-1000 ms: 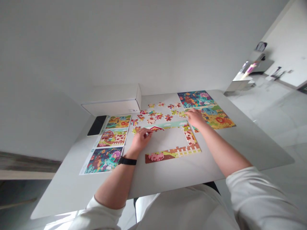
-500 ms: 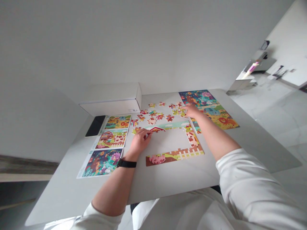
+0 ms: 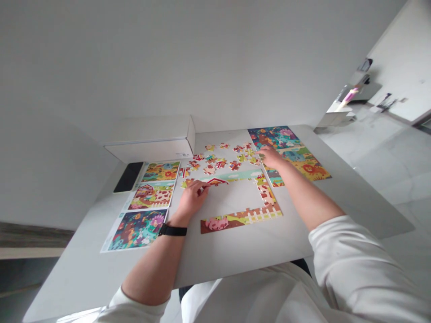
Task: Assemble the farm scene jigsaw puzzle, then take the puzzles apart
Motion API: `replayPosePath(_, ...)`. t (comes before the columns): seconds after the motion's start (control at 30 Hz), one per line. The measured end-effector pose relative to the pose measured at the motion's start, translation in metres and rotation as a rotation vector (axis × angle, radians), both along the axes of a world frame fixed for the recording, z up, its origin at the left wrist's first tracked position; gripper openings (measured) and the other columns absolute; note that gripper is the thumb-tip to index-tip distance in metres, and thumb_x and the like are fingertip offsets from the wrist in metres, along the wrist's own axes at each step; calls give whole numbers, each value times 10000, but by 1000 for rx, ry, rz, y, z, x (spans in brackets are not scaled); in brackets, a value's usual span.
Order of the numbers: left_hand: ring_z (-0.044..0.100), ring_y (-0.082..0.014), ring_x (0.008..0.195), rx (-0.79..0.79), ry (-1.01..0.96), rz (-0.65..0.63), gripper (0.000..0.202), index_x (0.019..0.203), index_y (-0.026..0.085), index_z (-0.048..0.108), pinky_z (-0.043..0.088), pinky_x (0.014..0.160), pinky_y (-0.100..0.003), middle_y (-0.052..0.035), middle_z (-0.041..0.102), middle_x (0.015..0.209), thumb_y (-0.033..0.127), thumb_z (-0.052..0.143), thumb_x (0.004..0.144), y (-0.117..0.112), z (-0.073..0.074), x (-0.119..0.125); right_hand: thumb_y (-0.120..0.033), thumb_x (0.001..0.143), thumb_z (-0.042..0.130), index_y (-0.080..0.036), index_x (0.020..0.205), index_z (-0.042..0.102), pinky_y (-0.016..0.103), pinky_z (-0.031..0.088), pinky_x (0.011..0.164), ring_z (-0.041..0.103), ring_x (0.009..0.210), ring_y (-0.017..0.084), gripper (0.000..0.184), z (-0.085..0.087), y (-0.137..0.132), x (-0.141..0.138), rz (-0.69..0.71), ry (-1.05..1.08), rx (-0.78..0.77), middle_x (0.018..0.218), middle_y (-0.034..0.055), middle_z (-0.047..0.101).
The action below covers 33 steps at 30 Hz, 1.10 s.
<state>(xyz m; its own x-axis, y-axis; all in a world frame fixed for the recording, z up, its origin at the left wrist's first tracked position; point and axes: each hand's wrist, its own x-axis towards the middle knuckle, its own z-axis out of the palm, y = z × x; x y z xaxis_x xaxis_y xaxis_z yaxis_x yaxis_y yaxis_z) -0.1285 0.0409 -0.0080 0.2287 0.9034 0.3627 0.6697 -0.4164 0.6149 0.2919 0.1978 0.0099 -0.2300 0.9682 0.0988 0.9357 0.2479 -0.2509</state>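
A partly assembled farm jigsaw puzzle [image 3: 240,218] lies flat on the table, its border joined along the top, right and bottom. At its upper left, by the red barn roof [image 3: 217,181], my left hand [image 3: 193,196] rests with curled, pinched fingers. What they hold, if anything, is hidden. A puzzle piece [image 3: 187,183] shows just behind that hand. My right hand [image 3: 270,158] reaches to the right end of the loose puzzle pieces [image 3: 235,165], its index finger stretched out and the thumb apart. The fingertips are near the green pieces [image 3: 251,157]; I cannot tell whether they touch.
Three picture sheets [image 3: 138,229] lie on the left, beside a black phone [image 3: 128,177]. A white box [image 3: 150,148] stands behind them against the wall. Two colourful puzzle boards [image 3: 308,168] lie at the right. The white table [image 3: 235,255] ends close to my body.
The camera view has shifted slightly, so the table appears a little further left. My right fingertips sit slightly further from the green pieces. My left hand stays at the barn roof.
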Motion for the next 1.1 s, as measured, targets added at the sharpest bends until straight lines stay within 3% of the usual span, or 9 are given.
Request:
replayPosePath(0.17, 589, -152, 694, 0, -28, -3, 190, 1041, 202, 785, 512, 718, -294, -30, 715, 897, 250, 612, 980, -1, 1, 2, -10, 875, 579, -270, 1150, 886, 425, 486, 1198, 635, 1342, 289, 487, -1, -21, -3, 28, 5, 11, 1457, 91, 684)
replayPosePath(0.37, 615, -157, 719, -16, -55, 11, 189, 1042, 208, 784, 522, 722, -297, -34, 732, 912, 251, 609, 986, -2, 3, 4, 37, 839, 548, -264, 1218, 865, 421, 481, 1214, 658, 1327, 266, 578, 1, -30, -20, 132, 69, 47, 1423, 86, 726)
replayPosePath(0.7, 626, -158, 736, -18, -95, 30, 169, 1017, 202, 783, 532, 737, -292, -38, 750, 917, 204, 620, 970, -4, 3, 6, 68, 824, 535, -264, 1348, 798, 425, 475, 1220, 672, 1342, 242, 673, 1, -28, -86, 381, 52, -9, 1432, 62, 752)
replayPosePath(0.97, 620, -156, 738, -48, -116, 41, 162, 1021, 202, 786, 519, 721, -285, -37, 752, 924, 180, 635, 966, -5, 6, 12, 1, 895, 565, -274, 1282, 839, 422, 476, 1195, 662, 1308, 271, 548, 3, -29, -116, 325, 16, 23, 1405, 83, 741)
replayPosePath(1.1, 616, -157, 731, -56, -123, 44, 156, 1028, 201, 783, 520, 724, -290, -39, 753, 930, 186, 637, 978, -6, 6, 13, -25, 927, 555, -269, 1250, 851, 412, 482, 1181, 661, 1291, 264, 502, 4, -27, -134, 367, 25, 19, 1400, 90, 732)
